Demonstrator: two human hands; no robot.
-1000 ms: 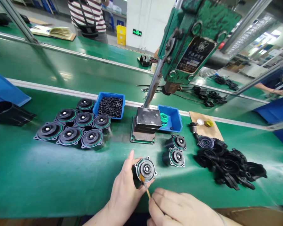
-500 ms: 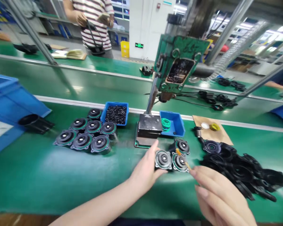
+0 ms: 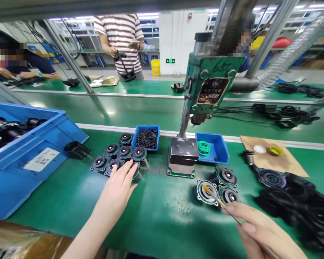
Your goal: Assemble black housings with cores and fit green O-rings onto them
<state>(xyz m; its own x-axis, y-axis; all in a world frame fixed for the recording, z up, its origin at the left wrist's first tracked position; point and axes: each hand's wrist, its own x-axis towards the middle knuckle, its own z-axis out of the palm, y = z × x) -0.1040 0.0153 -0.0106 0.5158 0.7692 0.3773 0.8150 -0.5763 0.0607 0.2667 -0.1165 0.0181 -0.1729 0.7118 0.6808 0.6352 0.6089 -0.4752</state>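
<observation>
My right hand pinches a thin brush, its yellowish tip over the round face of a black motor housing. Two more housings with green rings stand against that one, a rear housing and a right housing. My left hand is over the front of a cluster of similar black housings at the left, fingers spread. It partly covers the front housings; whether the fingertips touch them I cannot tell.
A green press rises above a black block. Blue trays hold black rings and green rings. Black parts are heaped at right, near cardboard. A blue crate stands left. Several people are beyond the bench.
My left hand has left the small group of housings and moved left to the larger cluster. The brush tip now lies over the left housing of the small group. The view has shifted.
</observation>
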